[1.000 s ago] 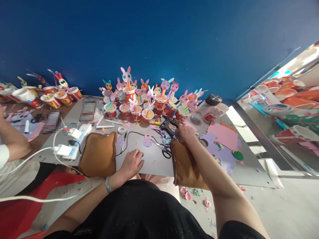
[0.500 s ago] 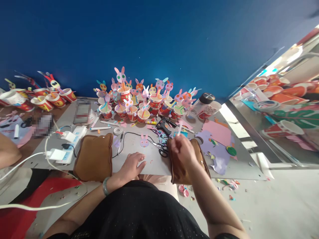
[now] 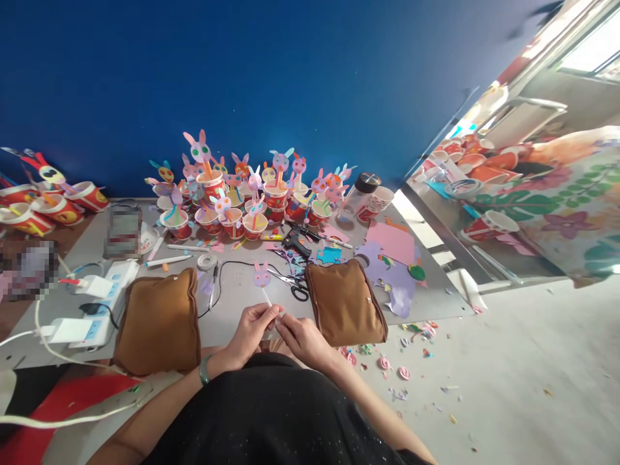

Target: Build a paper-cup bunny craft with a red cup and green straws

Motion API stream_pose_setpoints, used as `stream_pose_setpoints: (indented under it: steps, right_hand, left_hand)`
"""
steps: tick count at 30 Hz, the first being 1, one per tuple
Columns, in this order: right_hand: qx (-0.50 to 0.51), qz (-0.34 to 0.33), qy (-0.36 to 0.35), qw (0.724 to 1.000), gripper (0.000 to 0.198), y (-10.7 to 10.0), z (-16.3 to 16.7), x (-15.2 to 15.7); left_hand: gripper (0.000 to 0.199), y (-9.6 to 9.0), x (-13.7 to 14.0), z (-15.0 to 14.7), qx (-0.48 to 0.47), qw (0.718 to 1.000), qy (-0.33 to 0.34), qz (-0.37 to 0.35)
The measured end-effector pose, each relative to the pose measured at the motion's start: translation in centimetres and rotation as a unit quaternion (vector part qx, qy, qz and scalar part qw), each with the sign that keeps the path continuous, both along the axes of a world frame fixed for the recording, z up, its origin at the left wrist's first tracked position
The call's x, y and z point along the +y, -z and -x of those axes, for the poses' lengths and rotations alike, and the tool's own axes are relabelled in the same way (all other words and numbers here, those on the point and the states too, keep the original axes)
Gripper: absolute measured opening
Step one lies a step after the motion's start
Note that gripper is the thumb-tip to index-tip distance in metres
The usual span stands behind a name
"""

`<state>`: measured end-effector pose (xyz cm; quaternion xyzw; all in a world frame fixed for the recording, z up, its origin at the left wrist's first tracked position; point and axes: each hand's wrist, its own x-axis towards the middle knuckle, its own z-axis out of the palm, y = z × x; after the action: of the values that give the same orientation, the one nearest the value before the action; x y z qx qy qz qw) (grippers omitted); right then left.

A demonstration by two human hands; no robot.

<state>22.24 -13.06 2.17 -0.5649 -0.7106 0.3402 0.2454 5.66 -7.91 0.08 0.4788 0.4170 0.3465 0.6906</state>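
Note:
My left hand [image 3: 254, 328] and my right hand [image 3: 301, 336] meet at the table's front edge, fingers pinched together. A thin white stick [image 3: 267, 298] juts up from between them; its lower part is hidden by the fingers. Just beyond its tip, a pink and lilac paper rabbit head [image 3: 262, 276] lies flat on the table. To the right of the rabbit head lie black-handled scissors [image 3: 299, 292]. Farther back is a black glue gun [image 3: 296, 243] among paper scraps.
Brown cushions lie left [image 3: 159, 320] and right [image 3: 343, 303]. Behind stand several paper cups [image 3: 175, 223] with paper animals. A power strip [image 3: 104, 307] with cables is at left, purple paper [image 3: 400, 297] at right. On the right, a person in a floral garment [image 3: 557, 206] is partly visible.
My right hand has come from above the right cushion to my left hand, bringing the white stick. My left hand, open before, has closed its fingers. The view has swung right.

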Motion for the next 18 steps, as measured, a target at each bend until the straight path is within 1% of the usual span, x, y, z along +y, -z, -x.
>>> stream_pose_setpoints:
  steps: [2, 3, 5, 6, 7, 9, 10, 11, 12, 13, 14, 15, 16, 18]
  right_hand:
    - [0.041, 0.009, 0.010, 0.999, 0.032, -0.1, 0.2, -0.1]
    - [0.072, 0.024, 0.012, 0.997, 0.033, -0.3, 0.3, 0.0]
    - [0.165, 0.083, 0.018, 0.983, 0.037, -0.5, 0.4, 0.2]
    - [0.226, 0.123, 0.022, 0.966, 0.039, -0.5, 0.4, 0.3]
    - [0.291, 0.164, 0.028, 0.942, 0.041, -0.4, 0.5, 0.5]
    - [0.419, 0.243, 0.042, 0.874, 0.044, -0.1, 0.7, 0.7]
    - [0.466, 0.272, 0.048, 0.841, 0.045, 0.2, 0.8, 0.8]
    - [0.497, 0.292, 0.052, 0.815, 0.045, 0.4, 1.0, 0.8]
    - [0.515, 0.305, 0.055, 0.799, 0.044, 0.7, 1.2, 0.8]
    - [0.523, 0.314, 0.056, 0.790, 0.043, 0.9, 1.3, 0.8]
    - [0.523, 0.314, 0.056, 0.790, 0.043, 1.0, 1.5, 0.7]
    - [0.517, 0.307, 0.060, 0.797, 0.042, 1.1, 1.7, 0.6]
    - [0.505, 0.294, 0.066, 0.809, 0.041, 1.2, 1.8, 0.4]
    - [0.457, 0.248, 0.083, 0.850, 0.041, 1.2, 2.1, 0.3]
  left_hand:
    - [0.048, 0.0, -0.1, 0.1, -0.003, 1.000, 0.000, 0.006]
    - [0.049, -0.1, -0.1, 0.1, -0.006, 1.000, 0.002, 0.011]
    - [0.050, -0.4, 0.0, 0.0, -0.019, 1.000, 0.003, 0.021]
    - [0.049, -0.5, 0.1, 0.0, -0.030, 0.999, 0.001, 0.026]
    - [0.048, -0.7, 0.2, 0.0, -0.043, 0.999, -0.002, 0.029]
    - [0.045, -1.0, 0.6, 0.0, -0.066, 0.997, -0.011, 0.031]
    - [0.043, -1.2, 0.8, 0.0, -0.073, 0.997, -0.016, 0.030]
    - [0.041, -1.4, 0.9, 0.0, -0.076, 0.996, -0.017, 0.029]
    - [0.040, -1.6, 1.1, 0.1, -0.076, 0.997, -0.017, 0.028]
    - [0.039, -1.7, 1.2, 0.2, -0.073, 0.997, -0.015, 0.027]
    - [0.040, -1.9, 1.3, 0.3, -0.067, 0.997, -0.011, 0.023]
    - [0.042, -2.0, 1.4, 0.4, -0.060, 0.998, -0.008, 0.019]
    - [0.043, -2.1, 1.5, 0.4, -0.052, 0.999, -0.006, 0.015]
    - [0.047, -2.4, 1.6, 0.4, -0.040, 0.999, -0.009, 0.008]
